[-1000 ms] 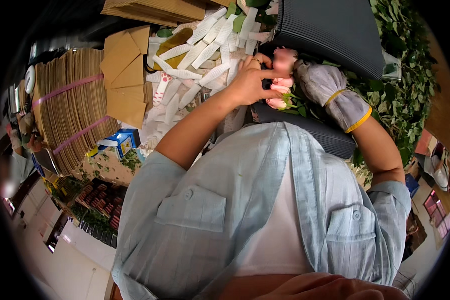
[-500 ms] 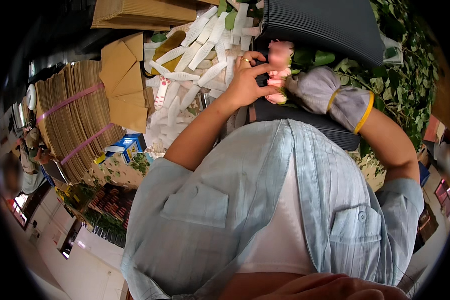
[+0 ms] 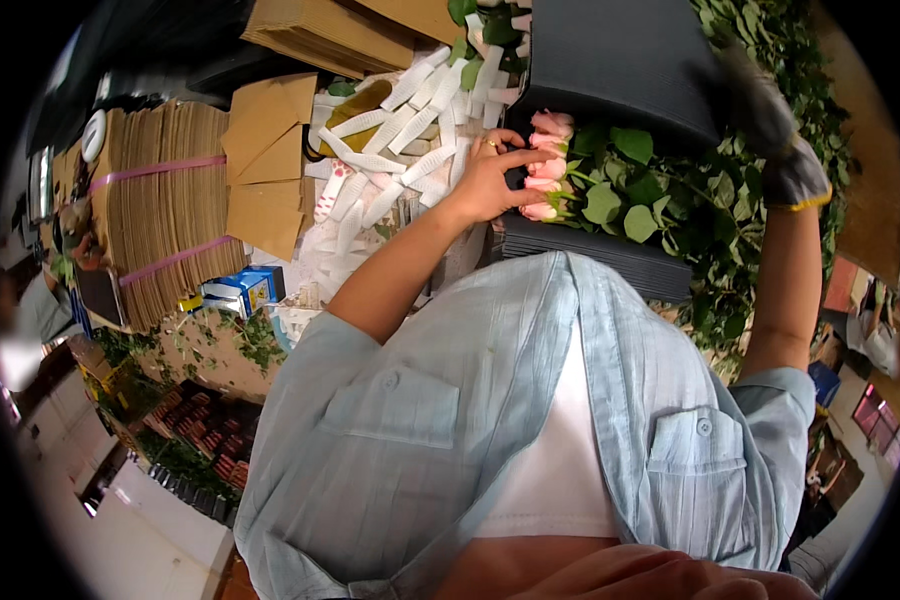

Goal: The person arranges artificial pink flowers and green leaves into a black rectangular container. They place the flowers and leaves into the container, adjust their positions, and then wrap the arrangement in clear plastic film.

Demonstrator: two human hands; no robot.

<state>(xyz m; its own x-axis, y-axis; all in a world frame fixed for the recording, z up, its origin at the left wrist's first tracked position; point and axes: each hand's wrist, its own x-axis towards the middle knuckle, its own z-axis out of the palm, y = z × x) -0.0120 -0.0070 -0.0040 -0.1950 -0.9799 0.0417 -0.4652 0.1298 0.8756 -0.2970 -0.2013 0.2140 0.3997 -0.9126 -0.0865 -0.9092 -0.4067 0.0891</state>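
Observation:
My left hand [image 3: 500, 175] lies at the left side of several pink roses [image 3: 544, 168], its fingers spread apart and touching the blooms. The leafy stems [image 3: 625, 200] stretch rightward between a dark ridged sleeve or block [image 3: 620, 65] above and a dark stack [image 3: 595, 255] below. My right hand [image 3: 770, 125], in a grey glove with a yellow cuff, is out at the right over loose green foliage [image 3: 730, 250]. Motion blur smears its fingers, so I cannot tell what they hold. White mesh sleeves [image 3: 405, 135] are heaped left of my left hand.
Banded cardboard sheets [image 3: 160, 210], loose brown cardboard [image 3: 265, 175] and a blue box [image 3: 255, 292] are on the left. More cardboard [image 3: 325, 40] lies at the top. A co-worker [image 3: 40, 310] shows at the far left, another person [image 3: 870, 330] at the far right.
My right hand has moved from the roses up and right to above the foliage, uncovering the stems and leaves. My left hand has stayed on the blooms.

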